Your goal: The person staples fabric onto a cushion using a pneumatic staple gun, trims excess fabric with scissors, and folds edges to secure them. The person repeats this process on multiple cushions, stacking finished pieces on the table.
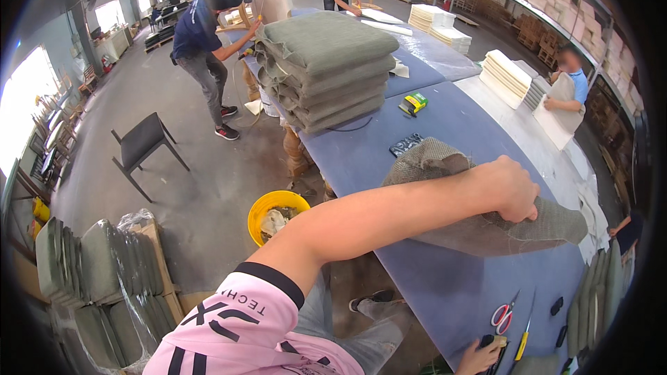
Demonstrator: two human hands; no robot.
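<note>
At three o'clock, the left hand clutches grey woven fabric, fingers closed. At five, the right hand curls its fingers round a dark tool (kind unclear).

The cloth cover was of coarse woven textile, matt and rough, with loose threads fraying at its edge. The worktop presented a smooth, low-sheen blue surface; at its far part, clear film gave a glossy, wrinkled finish. The stacked covered pads were faced in matt, textured cloth. Transparent plastic wrap, glossy and creased, covered the pads at lower left. The bucket was of smooth yellow plastic. The scissors combined bright metal blades with smooth red plastic handles. The floor appeared hard, grey and slightly reflective.
</note>
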